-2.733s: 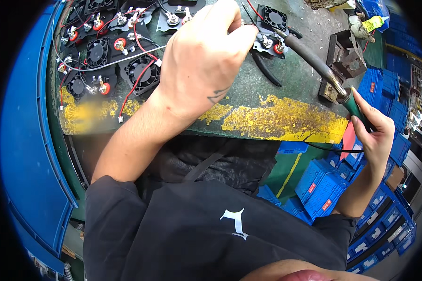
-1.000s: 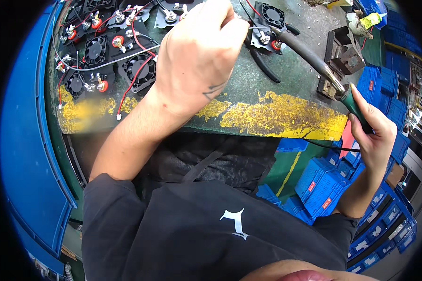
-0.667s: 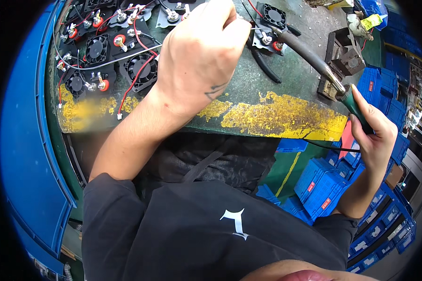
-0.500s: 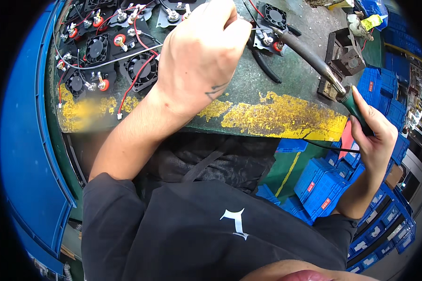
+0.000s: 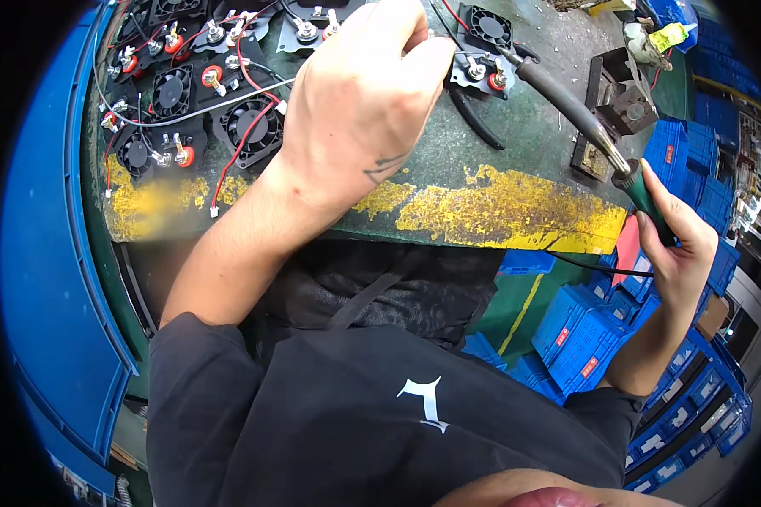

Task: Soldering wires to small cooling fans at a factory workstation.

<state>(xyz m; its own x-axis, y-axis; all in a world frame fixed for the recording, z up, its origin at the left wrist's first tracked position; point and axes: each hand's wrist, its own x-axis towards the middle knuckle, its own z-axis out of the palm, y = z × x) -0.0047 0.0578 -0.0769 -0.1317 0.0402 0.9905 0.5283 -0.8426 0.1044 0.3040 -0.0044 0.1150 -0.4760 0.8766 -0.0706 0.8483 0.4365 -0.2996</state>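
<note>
My left hand (image 5: 359, 106) is closed over the bench, its back toward me. A thin grey wire (image 5: 220, 107), apparently solder, runs into it from the left, and a short end comes out by the thumb. My right hand (image 5: 683, 241) grips the green handle of a soldering iron (image 5: 566, 106). The iron's tip lies beside a small black fan (image 5: 489, 28), just above a metal terminal (image 5: 475, 69) and a red-ringed terminal (image 5: 497, 80). Whether the tip touches anything is too small to tell. My left hand partly hides the area beside these parts.
Several fan assemblies (image 5: 256, 127) with red and black leads crowd the bench's left side. Black-handled pliers (image 5: 476, 120) lie near the terminals. A dark metal iron stand (image 5: 621, 97) is at right. Blue crates (image 5: 579, 334) stand beyond the worn yellow bench edge (image 5: 499, 211).
The soldering iron has shifted slightly right, its tip now a little away from the metal terminal. The fan and terminals sit slightly further left. My left hand has barely moved.
</note>
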